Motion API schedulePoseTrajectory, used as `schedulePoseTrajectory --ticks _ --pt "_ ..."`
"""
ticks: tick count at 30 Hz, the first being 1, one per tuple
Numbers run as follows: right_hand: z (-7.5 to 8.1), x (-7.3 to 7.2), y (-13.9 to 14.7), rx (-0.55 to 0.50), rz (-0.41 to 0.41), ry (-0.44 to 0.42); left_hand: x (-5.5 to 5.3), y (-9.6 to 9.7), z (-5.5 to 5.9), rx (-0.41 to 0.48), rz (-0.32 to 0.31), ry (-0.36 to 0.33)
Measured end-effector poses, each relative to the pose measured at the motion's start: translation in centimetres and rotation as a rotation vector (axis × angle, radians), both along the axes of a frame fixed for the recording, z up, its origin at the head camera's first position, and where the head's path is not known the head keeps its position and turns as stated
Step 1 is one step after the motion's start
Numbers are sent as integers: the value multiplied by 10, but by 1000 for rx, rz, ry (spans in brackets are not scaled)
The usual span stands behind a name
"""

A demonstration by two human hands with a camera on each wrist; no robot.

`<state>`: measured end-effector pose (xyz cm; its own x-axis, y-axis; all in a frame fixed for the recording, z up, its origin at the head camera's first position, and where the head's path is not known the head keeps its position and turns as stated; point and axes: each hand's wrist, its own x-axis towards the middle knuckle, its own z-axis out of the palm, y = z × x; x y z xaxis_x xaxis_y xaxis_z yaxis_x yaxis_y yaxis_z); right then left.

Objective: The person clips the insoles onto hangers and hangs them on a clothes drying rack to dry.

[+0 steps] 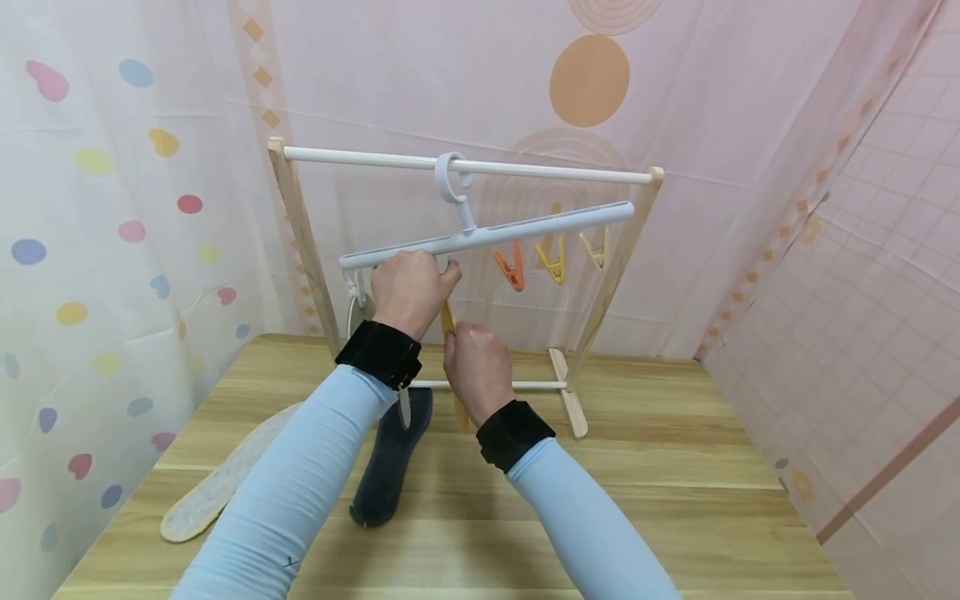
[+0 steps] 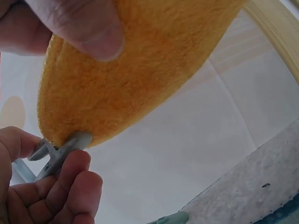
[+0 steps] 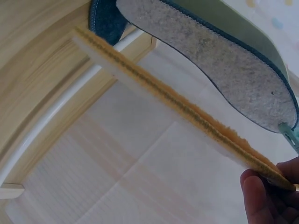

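My left hand (image 1: 411, 287) is under the light blue hanger (image 1: 555, 223), pinching a grey clothespin (image 2: 63, 156). In the left wrist view, the clothespin's jaws straddle the rounded end of a fuzzy orange insole (image 2: 126, 79). Just below, my right hand (image 1: 480, 367) pinches the same insole between thumb and fingers, close to that end. The right wrist view shows the insole edge-on, its long part extending away from the right hand (image 3: 273, 196). Beside it, a grey insole with a blue stitched edge (image 3: 201, 51) hangs from a green clothespin (image 3: 290, 135).
The hanger tilts, left end lower, on the white rod of a wooden rack (image 1: 611, 283). Orange (image 1: 512, 268), yellow (image 1: 552, 265) and cream (image 1: 596, 250) clothespins dangle from its right half. A dark insole (image 1: 390, 467) and a light grey insole (image 1: 217, 487) lie on the wooden table (image 1: 637, 500).
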<state>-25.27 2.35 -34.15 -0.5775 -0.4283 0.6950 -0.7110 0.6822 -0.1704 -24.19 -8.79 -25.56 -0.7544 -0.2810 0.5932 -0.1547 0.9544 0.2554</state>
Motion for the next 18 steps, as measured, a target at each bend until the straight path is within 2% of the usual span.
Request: schedulePoseTrajectory --ticks 6,14,18 --pt "0 0 0 20 19 -22 -1 2 -1 29 0 -13" --pt "-5 2 3 34 39 4 -3 -2 -5 51 -13 25" --pt "-10 2 7 26 58 -12 1 -9 -9 40 -23 41"
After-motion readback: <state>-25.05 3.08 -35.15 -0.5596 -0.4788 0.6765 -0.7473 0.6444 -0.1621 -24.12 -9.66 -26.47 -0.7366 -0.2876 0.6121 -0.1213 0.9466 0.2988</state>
